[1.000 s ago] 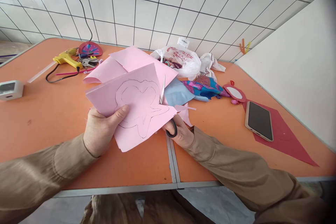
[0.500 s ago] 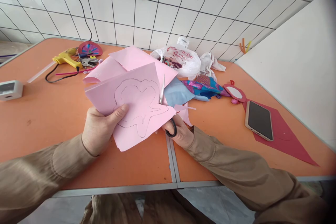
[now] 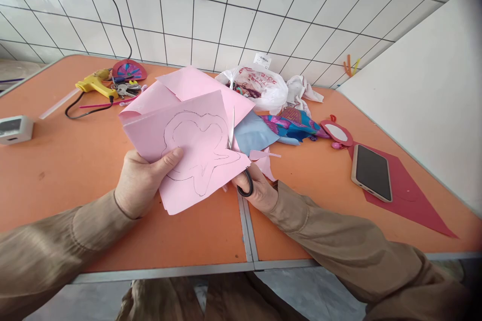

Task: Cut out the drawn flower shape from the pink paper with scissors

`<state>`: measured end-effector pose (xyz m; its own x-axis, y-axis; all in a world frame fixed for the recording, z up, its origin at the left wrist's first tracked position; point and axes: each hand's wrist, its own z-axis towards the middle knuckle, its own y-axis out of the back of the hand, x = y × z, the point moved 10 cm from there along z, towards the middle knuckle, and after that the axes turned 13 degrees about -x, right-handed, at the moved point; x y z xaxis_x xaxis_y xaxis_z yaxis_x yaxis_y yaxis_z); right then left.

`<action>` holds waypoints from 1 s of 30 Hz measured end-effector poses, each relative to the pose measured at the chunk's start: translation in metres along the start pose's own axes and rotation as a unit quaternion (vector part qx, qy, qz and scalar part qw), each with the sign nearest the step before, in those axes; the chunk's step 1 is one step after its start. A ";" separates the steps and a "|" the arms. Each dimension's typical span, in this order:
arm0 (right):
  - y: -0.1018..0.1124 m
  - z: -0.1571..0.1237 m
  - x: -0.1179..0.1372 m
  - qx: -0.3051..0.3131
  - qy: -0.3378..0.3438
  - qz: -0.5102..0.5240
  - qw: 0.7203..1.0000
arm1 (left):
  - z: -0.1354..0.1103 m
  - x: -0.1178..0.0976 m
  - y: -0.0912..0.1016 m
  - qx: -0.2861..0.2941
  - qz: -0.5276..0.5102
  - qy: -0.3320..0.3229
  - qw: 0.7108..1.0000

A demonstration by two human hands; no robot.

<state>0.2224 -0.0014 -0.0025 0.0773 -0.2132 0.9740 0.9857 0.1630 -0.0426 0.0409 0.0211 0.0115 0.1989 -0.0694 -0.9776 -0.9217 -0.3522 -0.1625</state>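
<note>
My left hand (image 3: 145, 178) grips a folded sheet of pink paper (image 3: 196, 160) by its left side, thumb on top and fingers hidden beneath. A double-lined rounded outline with pointed tails is drawn on the paper. In my right hand (image 3: 256, 188) is a pair of scissors (image 3: 246, 184) with black handles. One blade shows above the paper's right edge, by the drawn line; the paper hides the rest of the blades. Below the paper's right side, thin pink offcuts (image 3: 265, 160) lie on the orange table (image 3: 203, 246).
Behind the paper lie larger pink sheets (image 3: 203, 83), a blue piece (image 3: 256, 133), patterned cloth (image 3: 297, 123) and a plastic bag (image 3: 271, 88). A yellow glue gun (image 3: 94, 85) and keys (image 3: 127, 90) are at the back left. At the right, a phone (image 3: 372, 173) rests on red paper (image 3: 417, 200).
My left hand and the pink paper have shifted slightly left. The scissors and my right hand have stayed nearly in place, at the paper's right edge.
</note>
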 end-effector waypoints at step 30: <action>0.002 -0.001 -0.005 -0.011 -0.023 0.000 1.000 | 0.004 0.004 0.002 0.002 -0.007 0.019 1.000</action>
<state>0.2238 -0.0012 -0.0076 0.0707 -0.1692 0.9831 0.9887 0.1423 -0.0466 0.0387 0.0235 0.0069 0.2242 -0.0998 -0.9694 -0.9197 -0.3505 -0.1767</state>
